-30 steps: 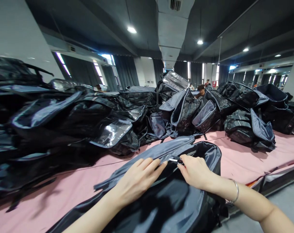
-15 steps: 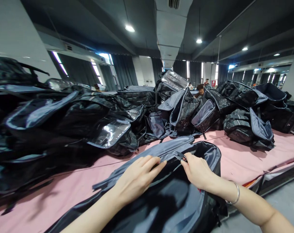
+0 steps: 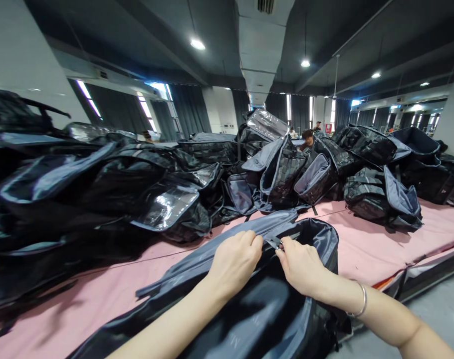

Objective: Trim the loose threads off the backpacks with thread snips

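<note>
A large dark bag (image 3: 227, 309) with a grey-blue lining lies open in front of me, its lid flap (image 3: 189, 257) folded back onto the pink table cover. My left hand (image 3: 237, 259) is closed on the bag's zipper edge, and its fingertips are mostly hidden behind the knuckles. Just to its right, my right hand (image 3: 300, 264) pinches a dark zipper end (image 3: 275, 243) between thumb and forefinger, with a small shiny piece at the fingertips. A short gap separates the two hands. The bag's interior (image 3: 324, 239) shows beyond my right hand.
Several dark bags with grey linings are heaped along the pink-covered table (image 3: 369, 249). One bag with a clear plastic panel (image 3: 170, 207) lies left of centre, and another bag (image 3: 380, 199) sits at right. A person (image 3: 308, 139) is behind the heap.
My left hand has moved right and closed, where its fingers were stretched out before. My right hand keeps its pinch in nearly the same place.
</note>
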`<move>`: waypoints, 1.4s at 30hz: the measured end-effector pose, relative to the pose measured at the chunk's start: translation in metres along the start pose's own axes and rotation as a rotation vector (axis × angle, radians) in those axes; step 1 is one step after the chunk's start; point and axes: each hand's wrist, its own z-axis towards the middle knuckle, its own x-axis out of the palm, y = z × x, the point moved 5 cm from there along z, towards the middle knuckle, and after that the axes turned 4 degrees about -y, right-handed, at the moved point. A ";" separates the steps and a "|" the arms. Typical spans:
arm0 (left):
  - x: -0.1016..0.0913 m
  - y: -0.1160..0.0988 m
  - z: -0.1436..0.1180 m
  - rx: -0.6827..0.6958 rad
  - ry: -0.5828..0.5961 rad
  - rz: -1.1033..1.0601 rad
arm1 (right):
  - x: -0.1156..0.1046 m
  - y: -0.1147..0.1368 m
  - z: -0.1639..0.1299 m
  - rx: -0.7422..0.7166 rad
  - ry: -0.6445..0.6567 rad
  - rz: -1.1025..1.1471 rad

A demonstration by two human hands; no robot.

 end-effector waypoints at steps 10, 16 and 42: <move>0.006 0.024 -0.013 -0.223 -0.028 -0.262 | -0.005 0.002 -0.002 -0.052 0.001 0.019; 0.005 0.035 -0.015 -0.432 0.172 -0.496 | -0.006 0.010 0.001 -0.146 0.089 0.138; -0.031 0.071 -0.051 -0.498 0.045 -0.819 | 0.001 0.001 0.015 -0.114 0.014 0.498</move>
